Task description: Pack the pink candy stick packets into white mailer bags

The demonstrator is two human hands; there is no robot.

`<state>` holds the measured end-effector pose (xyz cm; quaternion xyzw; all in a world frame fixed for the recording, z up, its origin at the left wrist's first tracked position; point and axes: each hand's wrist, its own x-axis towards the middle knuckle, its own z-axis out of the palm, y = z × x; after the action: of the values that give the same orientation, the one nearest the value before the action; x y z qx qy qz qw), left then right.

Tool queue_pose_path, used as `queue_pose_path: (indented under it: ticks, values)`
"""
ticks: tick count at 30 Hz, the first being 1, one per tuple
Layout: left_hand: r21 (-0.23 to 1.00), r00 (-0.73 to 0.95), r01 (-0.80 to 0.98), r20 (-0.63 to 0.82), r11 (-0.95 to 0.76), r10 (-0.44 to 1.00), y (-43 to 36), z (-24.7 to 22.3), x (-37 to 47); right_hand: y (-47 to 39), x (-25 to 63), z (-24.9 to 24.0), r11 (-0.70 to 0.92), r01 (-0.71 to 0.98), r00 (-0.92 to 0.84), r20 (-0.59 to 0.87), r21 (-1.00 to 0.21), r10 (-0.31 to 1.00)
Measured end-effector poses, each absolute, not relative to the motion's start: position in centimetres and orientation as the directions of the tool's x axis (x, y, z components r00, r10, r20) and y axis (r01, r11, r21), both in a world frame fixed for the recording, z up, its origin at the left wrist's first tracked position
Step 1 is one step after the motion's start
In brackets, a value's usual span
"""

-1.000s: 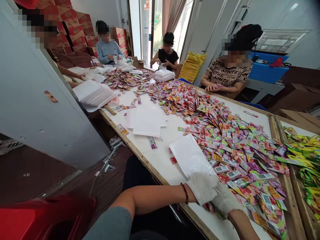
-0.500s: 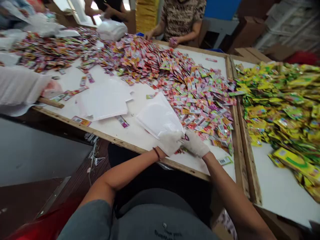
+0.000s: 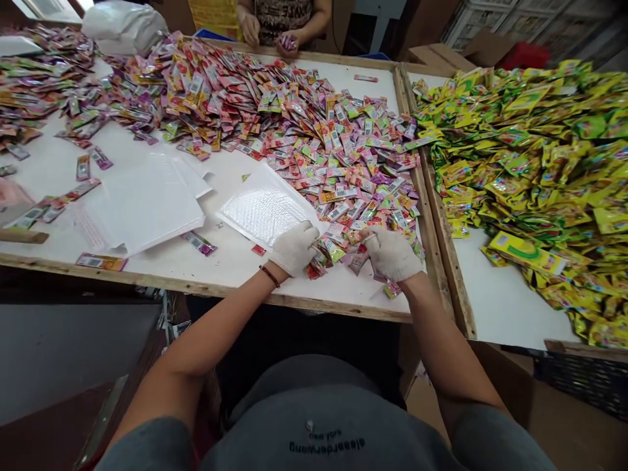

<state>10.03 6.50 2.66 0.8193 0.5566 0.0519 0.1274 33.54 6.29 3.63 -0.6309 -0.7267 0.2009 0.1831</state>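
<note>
My left hand (image 3: 296, 248), in a white knit glove, is closed at the near edge of the packet pile, with small packets (image 3: 318, 263) at its fingertips. My right hand (image 3: 395, 254), gloved the same way, is closed with thumb and fingers together over a small pinkish packet (image 3: 358, 261); the exact grip is partly hidden. Just beyond my left hand lies a white padded envelope (image 3: 269, 201), its near corner beside the glove. The large pile of small stick packets (image 3: 338, 140), pink, purple, orange and green, spreads in front of both hands.
More white envelopes (image 3: 147, 203) lie at left near loose packets (image 3: 101, 261). A wooden divider (image 3: 434, 222) separates a heap of yellow-green packets (image 3: 530, 176). A white plastic bundle (image 3: 122, 27) sits at back left. Across the table, a co-worker's hands (image 3: 287, 42) hold purple packets.
My hands were close together at the envelope's near corner; now they are apart, the right one farther right among the packets. The view has shifted right.
</note>
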Motion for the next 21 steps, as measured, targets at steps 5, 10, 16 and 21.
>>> queue_pose_path:
  ticks: [5, 10, 16, 21]
  values:
    - [0.349, 0.32, 0.896, -0.076, -0.276, 0.944, 7.6, 2.9, 9.8, 4.8, 34.4, 5.5, -0.094, 0.506, 0.089, -0.057, -0.858, 0.994]
    - [0.46, 0.279, 0.854, -0.006, -0.245, 0.96, 7.6, 2.9, 9.8, 5.3, 33.7, 4.8, -0.114, 0.323, 0.201, -0.05, -0.939, 0.978]
    - [0.553, 0.2, 0.813, 0.032, -0.184, 0.979, 7.7, 2.9, 9.7, 5.8, 32.2, 1.2, -0.12, 0.346, 0.102, -0.09, -0.93, 0.991]
    - [0.6, 0.167, 0.78, 0.076, -0.179, 0.983, 7.2, 2.9, 10.0, 4.3, 31.1, 0.7, 0.165, 0.621, -0.205, 0.045, -0.767, 0.978]
